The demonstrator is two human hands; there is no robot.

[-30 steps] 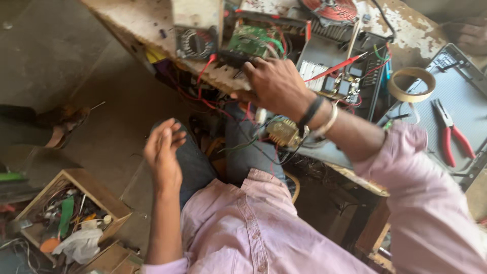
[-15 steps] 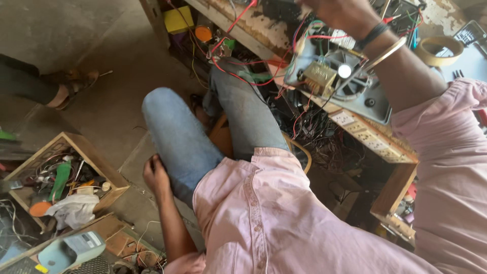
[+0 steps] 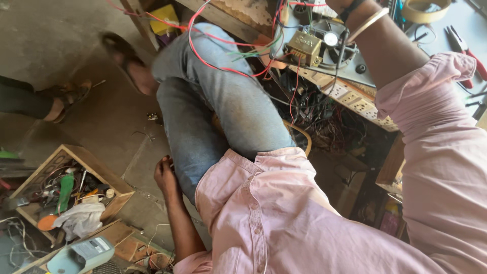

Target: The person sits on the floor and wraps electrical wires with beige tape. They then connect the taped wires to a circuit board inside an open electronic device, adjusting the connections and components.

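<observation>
My left hand (image 3: 165,175) hangs low beside my left thigh in blue jeans (image 3: 223,106), fingers loosely bent, with nothing seen in it. My right forearm (image 3: 385,45), with a metal bangle and a dark band at the wrist, reaches up over the workbench; the hand itself is cut off by the top edge. Under that wrist sit a tan transformer (image 3: 303,48) and a round fan (image 3: 332,43) in an opened grey chassis. Red and green wires (image 3: 218,58) trail from the bench across my knees.
A wooden box (image 3: 119,192) of tools and a white rag stands on the floor at left, a light blue meter (image 3: 83,253) below it. A tape roll (image 3: 426,12), red-handled pliers (image 3: 464,45) and a socket strip (image 3: 355,99) are on the bench. Another person's sandalled foot (image 3: 61,101) is at left.
The view has tipped down and left. My left hand dropped from chest height to beside my thigh, and my right hand has slid out past the top edge. My leg has lifted.
</observation>
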